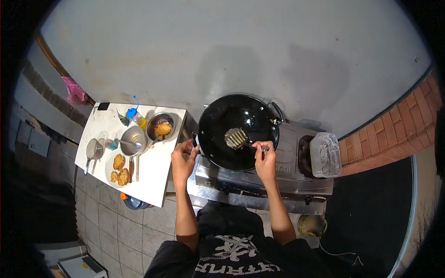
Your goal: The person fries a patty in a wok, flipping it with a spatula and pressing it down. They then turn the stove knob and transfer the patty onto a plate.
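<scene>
A large black wok (222,116) rests on the left side of the steel gas stove (287,185). My left hand (185,157) is closed around the wok's left handle. In my right hand (264,160) is the handle of a slotted spatula (236,138), whose metal head lies over the middle of the wok. The wok's inside looks dark and shiny with oil. Small light bits cling near its right handle (276,112).
On the white table (153,185) at left stand a plate of fried pieces (118,162), a bowl with another fried piece (163,129), a pot (133,139), a strainer (94,149) and an oil bottle (139,120). A clear plastic container (325,155) sits at the stove's right.
</scene>
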A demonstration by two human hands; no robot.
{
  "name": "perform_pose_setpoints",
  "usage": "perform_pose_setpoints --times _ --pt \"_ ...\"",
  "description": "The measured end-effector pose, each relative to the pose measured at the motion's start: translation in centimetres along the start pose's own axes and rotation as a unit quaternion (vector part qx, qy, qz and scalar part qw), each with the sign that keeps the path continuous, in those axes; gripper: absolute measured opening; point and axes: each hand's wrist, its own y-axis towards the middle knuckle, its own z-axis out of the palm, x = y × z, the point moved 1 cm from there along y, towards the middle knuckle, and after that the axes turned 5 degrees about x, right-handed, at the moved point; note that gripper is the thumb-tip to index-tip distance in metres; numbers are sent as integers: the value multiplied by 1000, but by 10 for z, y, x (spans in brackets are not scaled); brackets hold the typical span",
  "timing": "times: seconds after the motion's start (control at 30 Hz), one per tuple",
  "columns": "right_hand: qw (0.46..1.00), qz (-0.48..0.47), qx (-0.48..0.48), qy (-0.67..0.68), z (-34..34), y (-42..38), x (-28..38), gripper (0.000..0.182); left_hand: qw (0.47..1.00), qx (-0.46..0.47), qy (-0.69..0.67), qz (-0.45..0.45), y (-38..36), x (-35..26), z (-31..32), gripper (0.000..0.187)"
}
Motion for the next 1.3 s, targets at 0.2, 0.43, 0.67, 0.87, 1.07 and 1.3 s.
perform_pose_setpoints --times 0.2,0.43,0.67,0.87,1.07,1.3 --pt "1000 -5 -14 -25 3 -3 0 5 999 32 -28 3 22 14 0 28" --pt "999 27 -32 -24 9 -7 12 5 996 76 -43 19 39 19 -3 21" --pt "999 38 -26 -20 15 -10 18 2 989 142 -41 27 45 19 -7 19" --pt "995 16 -88 43 15 -4 32 5 987 153 -54 8 52 28 -8 22" --pt "997 25 -63 28 6 4 40 5 991 135 -25 1 52 34 -7 21" --pt "993 83 -74 33 26 -16 25 7 993 120 -8 -20 44 29 -9 19"
